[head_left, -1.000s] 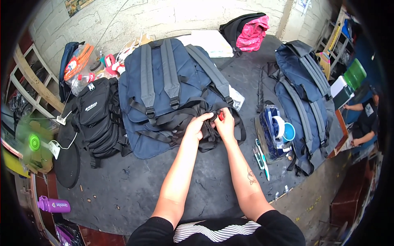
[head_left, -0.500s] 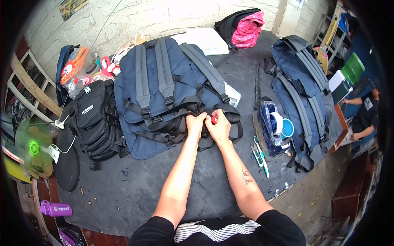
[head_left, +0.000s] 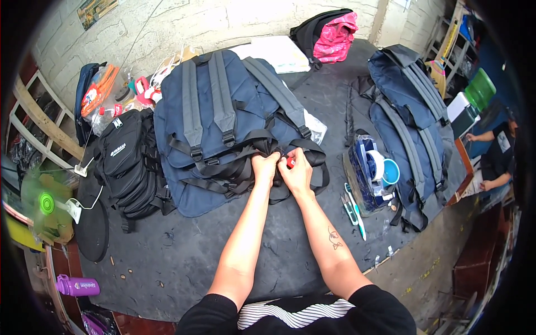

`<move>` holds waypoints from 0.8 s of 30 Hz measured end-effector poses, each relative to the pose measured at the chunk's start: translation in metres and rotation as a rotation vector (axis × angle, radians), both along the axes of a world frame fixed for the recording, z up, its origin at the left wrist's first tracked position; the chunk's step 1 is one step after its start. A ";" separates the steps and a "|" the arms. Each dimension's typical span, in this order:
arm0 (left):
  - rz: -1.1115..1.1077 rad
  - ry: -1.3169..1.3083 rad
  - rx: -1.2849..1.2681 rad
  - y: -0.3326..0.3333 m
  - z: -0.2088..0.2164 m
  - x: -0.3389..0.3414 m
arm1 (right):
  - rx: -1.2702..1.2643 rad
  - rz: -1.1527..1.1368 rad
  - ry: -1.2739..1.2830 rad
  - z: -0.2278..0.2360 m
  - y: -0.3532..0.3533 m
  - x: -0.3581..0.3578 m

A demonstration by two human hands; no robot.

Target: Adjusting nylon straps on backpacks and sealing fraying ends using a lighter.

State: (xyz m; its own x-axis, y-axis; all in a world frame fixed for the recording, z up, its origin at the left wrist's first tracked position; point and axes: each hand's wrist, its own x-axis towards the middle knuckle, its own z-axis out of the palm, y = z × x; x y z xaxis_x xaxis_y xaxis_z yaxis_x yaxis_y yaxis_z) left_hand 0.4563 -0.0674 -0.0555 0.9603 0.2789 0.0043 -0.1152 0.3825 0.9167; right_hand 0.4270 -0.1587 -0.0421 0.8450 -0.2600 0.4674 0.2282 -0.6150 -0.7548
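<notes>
A stack of navy blue backpacks with grey shoulder straps lies in front of me on the black table. Loose black webbing straps bunch up along its near right side. My left hand is closed, pinching the black webbing. Close beside it, my right hand is closed around a small red object, its kind mostly hidden by the fingers. Both hands nearly meet at the bunched webbing, and a loop of strap hangs out to the right of them.
A black backpack stands at the left, and more navy backpacks lie at the right. Near them are a clear box with tape rolls and thread snips. A purple bottle is at the near left. Another person sits at the far right.
The view has shifted very slightly. Both hands keep their grip at nearly the same place on the webbing, and the backpacks have not visibly moved.
</notes>
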 end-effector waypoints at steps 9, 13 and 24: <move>-0.290 0.087 -0.195 0.025 0.031 -0.014 | 0.495 -0.024 -0.335 0.003 -0.021 -0.003; -0.474 0.072 -0.377 0.042 0.034 -0.010 | 0.366 0.187 -0.181 0.040 -0.006 -0.019; -0.494 0.137 -0.088 0.046 0.037 -0.012 | 0.272 0.150 -0.028 0.026 -0.007 0.000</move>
State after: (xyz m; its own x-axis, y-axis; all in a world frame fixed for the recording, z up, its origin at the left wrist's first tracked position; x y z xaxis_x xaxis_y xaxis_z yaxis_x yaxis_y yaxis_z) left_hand 0.4442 -0.0214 -0.0182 0.9676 -0.2140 -0.1338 0.2174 0.4369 0.8728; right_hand 0.4270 -0.1661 -0.0158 0.8714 -0.2519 0.4209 0.3239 -0.3488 -0.8794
